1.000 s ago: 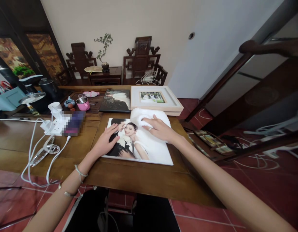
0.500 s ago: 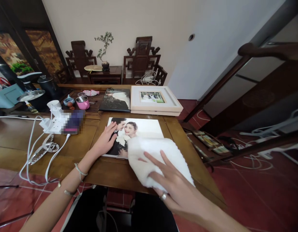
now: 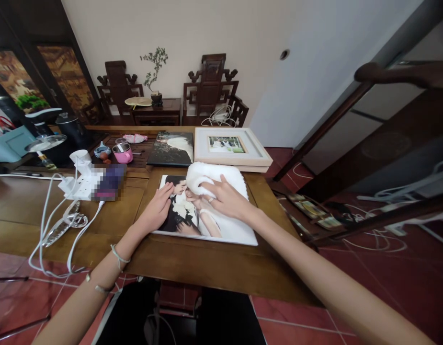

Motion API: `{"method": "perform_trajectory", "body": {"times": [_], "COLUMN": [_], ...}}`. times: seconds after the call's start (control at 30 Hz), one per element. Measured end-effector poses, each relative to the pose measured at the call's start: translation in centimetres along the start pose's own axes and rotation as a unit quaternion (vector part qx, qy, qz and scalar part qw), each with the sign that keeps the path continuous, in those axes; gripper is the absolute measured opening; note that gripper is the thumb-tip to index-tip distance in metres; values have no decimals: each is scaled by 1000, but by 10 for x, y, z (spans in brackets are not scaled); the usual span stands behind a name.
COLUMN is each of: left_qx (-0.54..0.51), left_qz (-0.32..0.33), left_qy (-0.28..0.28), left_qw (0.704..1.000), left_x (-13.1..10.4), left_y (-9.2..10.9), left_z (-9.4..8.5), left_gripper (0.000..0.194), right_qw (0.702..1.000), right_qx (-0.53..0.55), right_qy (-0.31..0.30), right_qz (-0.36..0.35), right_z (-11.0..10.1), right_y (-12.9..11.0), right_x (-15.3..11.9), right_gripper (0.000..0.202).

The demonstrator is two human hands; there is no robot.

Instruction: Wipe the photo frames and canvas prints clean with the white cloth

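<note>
A photo album or panel (image 3: 181, 215) with a picture of a couple lies flat on the wooden table (image 3: 207, 268). My left hand (image 3: 157, 206) rests on its left edge, fingers stretched out and nothing in it. In my right hand (image 3: 226, 197) is a fluffy white cloth (image 3: 228, 175), pressed on the upper part of the picture, with the fingers partly sunk in its folds. The cloth hides the picture's top right area.
Behind it lie a dark album (image 3: 173, 148) and a pale wooden frame (image 3: 257, 151). To the left are a pink cup (image 3: 123, 153), a power strip (image 3: 81, 184) with white cables and a clear ornate object (image 3: 65, 225). A potted bonsai (image 3: 156, 96) stands farther back.
My right hand has moved the white cloth up and away from me, from the lower right to the top of the picture, uncovering the lower part. My left hand has stayed in place.
</note>
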State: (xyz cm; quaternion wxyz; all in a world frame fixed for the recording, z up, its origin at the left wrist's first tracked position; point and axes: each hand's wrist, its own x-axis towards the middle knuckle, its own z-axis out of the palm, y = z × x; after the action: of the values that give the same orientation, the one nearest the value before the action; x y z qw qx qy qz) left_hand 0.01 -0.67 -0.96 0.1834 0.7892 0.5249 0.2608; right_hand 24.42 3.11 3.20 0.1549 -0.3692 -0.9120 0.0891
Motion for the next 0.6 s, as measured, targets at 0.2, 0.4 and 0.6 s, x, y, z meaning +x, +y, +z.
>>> {"method": "perform_trajectory", "body": {"times": [0.2,0.4,0.6], "left_qx": [-3,-1,0], "left_qz": [4,9,9], "left_qy": [11,9,7], "left_qw": [1000,1000,1000], "left_x": [1,0,0], "left_y": [-3,-3,-1], "left_z": [3,3,2], "left_gripper": [49,49,50], "right_qw": [997,989,997], "right_qx": [43,110,66], "right_qy": [-45,-70,-15], "right_qz": [-45,-64,-23], "right_z": [0,-3,1], "right_y": [-65,-96,-41], "right_x": [-66,-96,-19], "right_gripper": [32,31,27]}}
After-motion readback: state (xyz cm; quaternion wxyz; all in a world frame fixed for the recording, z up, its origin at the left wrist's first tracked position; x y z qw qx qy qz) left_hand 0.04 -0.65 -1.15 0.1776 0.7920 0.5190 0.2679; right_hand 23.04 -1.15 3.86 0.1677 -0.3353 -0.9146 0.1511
